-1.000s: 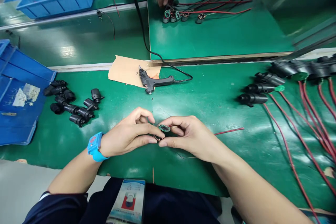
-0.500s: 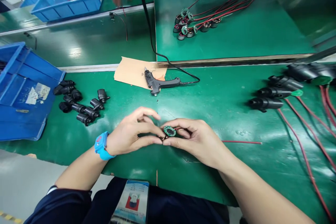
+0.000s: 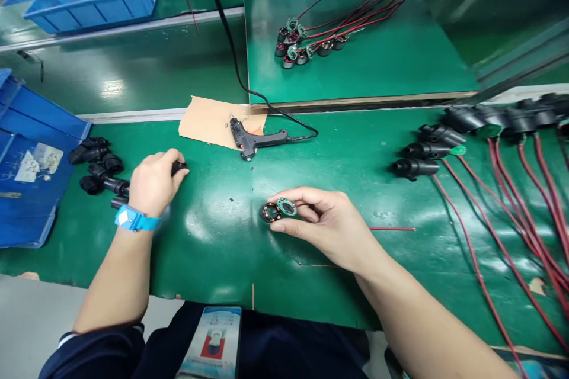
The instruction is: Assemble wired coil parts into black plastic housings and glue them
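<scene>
Between the thumb and fingers of my right hand (image 3: 326, 219) is a small motor coil (image 3: 271, 211) with a round green circuit board (image 3: 287, 207) beside it. A red wire (image 3: 393, 228) trails out past that hand to the right. My left hand (image 3: 155, 180), with a blue wrist strap (image 3: 136, 219), is closed on a black plastic housing (image 3: 178, 167); only its end shows past the fingertips. More black housings (image 3: 103, 167) lie just left of this hand, partly hidden by it.
A black glue gun (image 3: 258, 137) rests on brown cardboard (image 3: 195, 121) at the table's back edge. Blue bins stand left (image 3: 26, 160) and back left (image 3: 95, 3). Wired coils (image 3: 296, 47) lie on the raised green board. Black housings with red wires (image 3: 422, 151) line the right.
My left hand has left the coil, moved left to the black housings and closed on one. My right hand still holds the coil and board. Another person's hand has gone from the back.
</scene>
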Demonstrator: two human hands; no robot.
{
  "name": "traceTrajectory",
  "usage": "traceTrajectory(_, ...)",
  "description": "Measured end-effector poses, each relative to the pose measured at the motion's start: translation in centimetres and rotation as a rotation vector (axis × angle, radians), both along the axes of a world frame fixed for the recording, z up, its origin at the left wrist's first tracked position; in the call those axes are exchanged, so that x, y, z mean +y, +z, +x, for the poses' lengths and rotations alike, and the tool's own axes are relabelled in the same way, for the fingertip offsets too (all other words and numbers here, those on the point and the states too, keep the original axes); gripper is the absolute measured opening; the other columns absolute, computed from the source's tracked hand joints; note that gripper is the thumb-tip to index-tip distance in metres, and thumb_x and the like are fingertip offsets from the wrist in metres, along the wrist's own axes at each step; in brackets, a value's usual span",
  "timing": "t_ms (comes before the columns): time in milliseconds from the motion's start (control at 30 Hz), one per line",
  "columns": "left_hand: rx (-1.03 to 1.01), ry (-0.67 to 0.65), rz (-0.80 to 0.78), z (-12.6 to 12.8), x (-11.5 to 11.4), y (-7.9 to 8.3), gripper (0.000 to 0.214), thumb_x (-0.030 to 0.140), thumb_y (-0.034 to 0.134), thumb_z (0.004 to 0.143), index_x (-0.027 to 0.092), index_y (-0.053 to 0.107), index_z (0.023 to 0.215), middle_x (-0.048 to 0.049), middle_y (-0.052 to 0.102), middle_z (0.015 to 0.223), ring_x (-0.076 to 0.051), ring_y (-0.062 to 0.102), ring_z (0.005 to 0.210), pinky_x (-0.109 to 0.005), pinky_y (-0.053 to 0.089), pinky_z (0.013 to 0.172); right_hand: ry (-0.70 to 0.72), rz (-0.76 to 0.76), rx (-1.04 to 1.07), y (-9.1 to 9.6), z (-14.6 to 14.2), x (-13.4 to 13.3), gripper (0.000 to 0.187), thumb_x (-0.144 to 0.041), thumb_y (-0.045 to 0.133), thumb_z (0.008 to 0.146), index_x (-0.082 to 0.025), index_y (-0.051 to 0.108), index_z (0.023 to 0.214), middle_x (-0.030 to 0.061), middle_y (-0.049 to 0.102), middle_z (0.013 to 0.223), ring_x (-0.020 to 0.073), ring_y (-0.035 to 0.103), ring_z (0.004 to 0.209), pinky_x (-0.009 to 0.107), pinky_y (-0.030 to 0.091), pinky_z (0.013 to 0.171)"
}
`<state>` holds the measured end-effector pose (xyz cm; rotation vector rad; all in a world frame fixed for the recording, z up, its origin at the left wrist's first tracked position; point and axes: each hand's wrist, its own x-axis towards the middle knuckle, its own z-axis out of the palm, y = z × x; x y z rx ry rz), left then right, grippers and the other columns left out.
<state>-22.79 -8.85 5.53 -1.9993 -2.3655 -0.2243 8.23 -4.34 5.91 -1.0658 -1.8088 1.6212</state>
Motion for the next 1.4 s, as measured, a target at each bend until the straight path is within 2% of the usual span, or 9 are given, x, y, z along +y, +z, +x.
traceTrajectory(67,-0.304,-0.154,0.087,2.4,-0.2,-0.2,0.021,0.032,0.071,0.088,0.022,0.060,0.102,-0.0088,0.073,0.102,-0.028,0.071,0.095,-0.040,0.054,0.083,-0.009,0.030,-0.009,0.1,0.2,0.1,0.028,-0.036,0.084,0.074,-0.021,0.080,0.097,-0.0090,0.021,0.057,0.0093,0.027,0.052,0.026,0.027,0.054)
traceTrajectory(133,-0.663,-0.304,0.119,4.8,-0.6,-0.7,0.038,0.029,0.076,0.085,0.022,0.053,0.113,-0.0080,0.074,0.110,-0.023,0.073,0.099,-0.036,0.056,0.088,-0.040,0.066,-0.013,0.0,0.5,0.4,0.027,-0.036,0.083,0.075,-0.021,0.079,0.097,-0.0092,0.020,0.057,0.0090,0.026,0.052,0.026,0.027,0.054)
traceTrajectory(233,-0.906,-0.446,-0.013,7.5,-1.3,-1.4,0.055,0.023,0.078,0.083,0.023,0.043,0.124,-0.0069,0.076,0.111,-0.021,0.074,0.105,-0.035,0.056,0.091,-0.131,0.120,-0.015,-0.4,1.1,1.0,0.028,-0.035,0.082,0.077,-0.019,0.078,0.100,-0.0099,0.020,0.056,0.0088,0.023,0.052,0.026,0.027,0.054)
traceTrajectory(367,-0.876,-0.481,-0.129,8.7,-1.7,-1.7,0.058,0.022,0.076,0.084,0.025,0.039,0.129,-0.0053,0.078,0.111,-0.023,0.075,0.105,-0.037,0.055,0.089,-0.166,0.128,-0.008,-0.7,1.4,1.4,0.031,-0.036,0.083,0.077,-0.019,0.077,0.102,-0.0099,0.022,0.056,0.0092,0.024,0.053,0.027,0.028,0.054)
traceTrajectory(667,-0.860,-0.501,-0.030,9.1,-1.7,-2.1,0.058,0.022,0.076,0.084,0.025,0.041,0.129,-0.0017,0.076,0.102,-0.020,0.077,0.096,-0.030,0.058,0.082,-0.009,0.046,-0.034,-0.5,-0.1,0.0,0.029,-0.036,0.082,0.077,-0.022,0.079,0.103,-0.0090,0.023,0.056,0.0088,0.024,0.051,0.027,0.027,0.053)
traceTrajectory(800,-0.788,-0.441,0.126,9.5,-1.8,-2.8,0.066,0.034,0.087,0.075,0.023,0.046,0.126,0.0013,0.070,0.090,-0.020,0.075,0.088,-0.031,0.058,0.079,-0.122,0.078,-0.040,-0.6,0.2,0.0,0.030,-0.036,0.083,0.077,-0.022,0.078,0.102,-0.0089,0.024,0.055,0.0093,0.024,0.052,0.027,0.027,0.053)
traceTrajectory(933,-0.742,-0.379,0.179,10.2,-2.0,-3.2,0.074,0.035,0.090,0.072,0.022,0.045,0.129,0.0033,0.066,0.086,-0.018,0.073,0.084,-0.031,0.057,0.078,-0.237,0.138,-0.038,-0.5,0.5,-0.1,0.031,-0.036,0.084,0.077,-0.023,0.078,0.105,-0.0088,0.023,0.055,0.0104,0.026,0.052,0.028,0.028,0.054)
traceTrajectory(1133,-0.776,-0.378,0.213,10.5,-2.3,-3.6,0.064,0.033,0.082,0.081,0.024,0.044,0.132,0.0034,0.065,0.086,-0.017,0.072,0.082,-0.030,0.058,0.076,-0.028,0.099,-0.055,-1.3,-0.8,-0.9,0.030,-0.035,0.083,0.079,-0.022,0.079,0.105,-0.0086,0.027,0.056,0.0092,0.025,0.051,0.027,0.028,0.052)
traceTrajectory(1400,-0.810,-0.363,0.216,10.4,-2.4,-3.6,0.064,0.031,0.082,0.081,0.024,0.045,0.133,0.0025,0.066,0.088,-0.017,0.073,0.084,-0.030,0.059,0.077,0.054,0.134,-0.132,-1.6,-0.7,-1.0,0.033,-0.031,0.078,0.084,-0.020,0.073,0.115,-0.0097,0.028,0.058,0.0087,0.030,0.052,0.024,0.029,0.052)
